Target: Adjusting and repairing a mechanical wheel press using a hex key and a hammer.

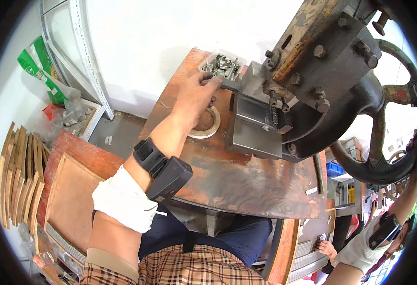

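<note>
My left hand reaches over the bench to the near edge of a clear plastic box of small shiny metal parts. Its fingers are curled together beside a dark metal bar; anything between them is hidden. Below the palm, a roll of tape lies flat on the bench. To the right stands a heavy manual press, with a steel die block under its ram. My right hand, dim at the far right rim, is closed round the press's handwheel.
The worn wooden bench top carries the press. Stacked wooden boards and a wooden stool-like panel stand at left, near a green bag and metal shelving. Another person's hand works at lower right.
</note>
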The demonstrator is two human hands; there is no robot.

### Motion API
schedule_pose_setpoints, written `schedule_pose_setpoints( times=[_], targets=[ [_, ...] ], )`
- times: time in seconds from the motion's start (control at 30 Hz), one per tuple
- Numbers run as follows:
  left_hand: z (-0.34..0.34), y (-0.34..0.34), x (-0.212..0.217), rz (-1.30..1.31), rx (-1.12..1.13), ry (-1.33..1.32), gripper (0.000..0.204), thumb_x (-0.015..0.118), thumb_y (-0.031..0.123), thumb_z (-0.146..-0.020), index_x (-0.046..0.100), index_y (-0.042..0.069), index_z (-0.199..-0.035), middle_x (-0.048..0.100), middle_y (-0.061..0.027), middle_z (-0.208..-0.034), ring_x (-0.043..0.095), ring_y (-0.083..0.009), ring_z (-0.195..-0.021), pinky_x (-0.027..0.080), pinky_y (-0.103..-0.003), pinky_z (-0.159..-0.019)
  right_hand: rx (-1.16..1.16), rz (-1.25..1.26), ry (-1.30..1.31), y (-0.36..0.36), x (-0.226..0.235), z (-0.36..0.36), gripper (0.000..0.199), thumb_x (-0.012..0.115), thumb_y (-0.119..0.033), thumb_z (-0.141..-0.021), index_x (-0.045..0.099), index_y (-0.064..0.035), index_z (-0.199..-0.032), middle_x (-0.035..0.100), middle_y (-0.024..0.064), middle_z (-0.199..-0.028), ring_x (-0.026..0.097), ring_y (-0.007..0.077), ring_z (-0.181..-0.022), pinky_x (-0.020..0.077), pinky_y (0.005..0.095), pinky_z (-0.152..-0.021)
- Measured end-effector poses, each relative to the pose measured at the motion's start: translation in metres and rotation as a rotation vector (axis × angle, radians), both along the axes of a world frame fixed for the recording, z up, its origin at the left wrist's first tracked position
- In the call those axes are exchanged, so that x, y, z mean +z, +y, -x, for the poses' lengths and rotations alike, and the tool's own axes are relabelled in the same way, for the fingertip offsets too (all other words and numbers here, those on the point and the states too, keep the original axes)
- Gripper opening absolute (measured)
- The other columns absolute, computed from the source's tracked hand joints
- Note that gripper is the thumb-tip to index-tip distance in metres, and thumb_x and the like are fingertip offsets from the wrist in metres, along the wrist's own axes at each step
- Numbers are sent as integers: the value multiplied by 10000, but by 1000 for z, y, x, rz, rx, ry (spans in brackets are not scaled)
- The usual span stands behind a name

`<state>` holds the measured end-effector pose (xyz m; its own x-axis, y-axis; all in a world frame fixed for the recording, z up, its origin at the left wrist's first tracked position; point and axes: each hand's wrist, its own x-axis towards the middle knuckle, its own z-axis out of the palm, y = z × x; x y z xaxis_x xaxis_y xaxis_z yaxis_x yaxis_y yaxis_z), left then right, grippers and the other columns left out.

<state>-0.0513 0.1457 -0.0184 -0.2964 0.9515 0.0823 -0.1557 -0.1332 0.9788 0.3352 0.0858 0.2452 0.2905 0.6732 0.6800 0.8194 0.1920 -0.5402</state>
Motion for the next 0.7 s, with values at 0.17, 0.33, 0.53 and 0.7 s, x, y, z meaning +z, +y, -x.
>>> schedule_pose_setpoints(
  times=[0.17, 0.33, 0.53, 0.7],
  targets=[
    [-10, 13, -1, -26, 22, 24, 217, 594, 142, -813, 588, -46, -922, 574, -58, -702, 519, -102, -562, 410, -223, -495, 277, 36, 292, 14, -29, -95, 295, 501, -226, -902, 521, 20, -1064, 586, 66, -823, 562, 123, -657, 479, 247, -550],
    [-13, 11, 1, -21, 94, 90, 227, 607, 128, -786, 594, -70, -898, 596, -83, -690, 537, -112, -553, 415, -228, -485, 179, -323, 311, -2, -92, -30, 262, 607, -213, -841, 491, -8, -956, 534, 50, -635, 542, 126, -538, 442, 234, -513],
    [-14, 10, 7, -19, 65, 79, 209, 603, 113, -788, 593, -73, -884, 588, -66, -669, 525, -103, -546, 411, -233, -483, 224, -561, 361, 10, -168, -4, 337, 572, -108, -856, 381, 14, -1105, 566, 88, -748, 578, 143, -613, 501, 267, -562],
    [-16, 12, 3, -20, 60, 34, 172, 586, 116, -802, 602, -39, -876, 571, -36, -643, 511, -97, -533, 382, -225, -456, 153, -572, 338, 9, -171, -4, 396, 570, -95, -855, 363, 16, -1174, 542, 92, -838, 568, 136, -654, 510, 269, -555]
  ],
)
